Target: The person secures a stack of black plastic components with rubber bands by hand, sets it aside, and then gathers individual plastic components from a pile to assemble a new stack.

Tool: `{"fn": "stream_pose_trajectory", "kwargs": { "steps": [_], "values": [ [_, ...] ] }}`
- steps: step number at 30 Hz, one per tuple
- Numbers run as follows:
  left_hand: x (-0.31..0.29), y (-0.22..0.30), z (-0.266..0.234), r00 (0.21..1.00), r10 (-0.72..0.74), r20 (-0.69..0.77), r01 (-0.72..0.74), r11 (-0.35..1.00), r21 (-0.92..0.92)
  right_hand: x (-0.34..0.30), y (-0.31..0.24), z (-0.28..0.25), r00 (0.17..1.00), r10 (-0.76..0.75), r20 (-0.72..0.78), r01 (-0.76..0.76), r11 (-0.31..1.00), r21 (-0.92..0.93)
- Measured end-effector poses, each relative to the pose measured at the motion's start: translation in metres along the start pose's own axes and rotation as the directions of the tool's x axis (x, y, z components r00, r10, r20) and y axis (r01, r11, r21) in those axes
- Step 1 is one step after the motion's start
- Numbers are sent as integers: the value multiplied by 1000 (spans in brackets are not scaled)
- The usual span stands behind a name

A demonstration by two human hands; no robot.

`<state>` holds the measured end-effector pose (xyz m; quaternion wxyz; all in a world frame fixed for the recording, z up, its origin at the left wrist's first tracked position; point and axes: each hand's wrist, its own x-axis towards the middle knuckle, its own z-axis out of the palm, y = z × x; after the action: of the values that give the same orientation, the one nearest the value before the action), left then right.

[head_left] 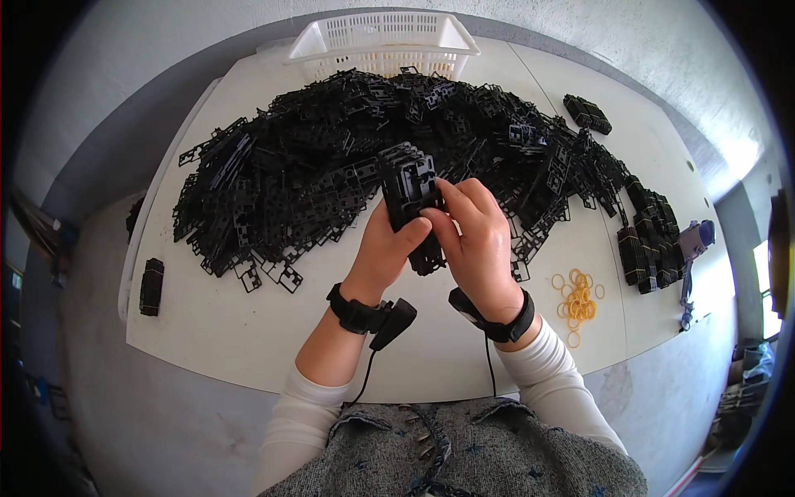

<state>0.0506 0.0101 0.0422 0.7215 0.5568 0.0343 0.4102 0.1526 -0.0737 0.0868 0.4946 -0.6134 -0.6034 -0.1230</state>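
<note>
A stack of thin black plastic frames (407,184) is held up in front of the big pile, over the table's middle. My left hand (387,248) is closed round its left side, the thumb lying across the near face. On its right side, my right hand (470,232) grips the stack between thumb and fingers. Some of my left fingers are hidden behind the stack. Beyond my hands spreads a large loose heap of the same black plastic frames (306,166), arching across the table.
A white slotted basket (381,62) stands behind the heap. Yellow rubber bands (581,302) lie to the right. Banded black bundles (650,240) are stacked at the right edge, near a purple object (696,238). Single bundles lie far right (587,114) and at left (151,287).
</note>
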Motion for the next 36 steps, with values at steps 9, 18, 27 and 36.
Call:
{"fn": "stream_pose_trajectory", "kwargs": {
  "steps": [9, 18, 27, 36],
  "values": [
    [2, 16, 11, 983, -169, 67, 180, 959, -219, 7, 16, -12, 970, 107, 220, -179, 924, 337],
    [1, 16, 6, 932, -277, 233, 319, 933, -166, 11, 19, -21, 791, 206, 576, -607, 378, 699],
    [2, 25, 16, 949, -301, 95, 311, 943, -123, 8, 11, -23, 826, 280, 490, -564, 443, 697],
    [1, 27, 23, 978, -174, -117, 207, 877, 434, 7, 24, -15, 895, 229, 383, -445, 387, 808]
  ]
}}
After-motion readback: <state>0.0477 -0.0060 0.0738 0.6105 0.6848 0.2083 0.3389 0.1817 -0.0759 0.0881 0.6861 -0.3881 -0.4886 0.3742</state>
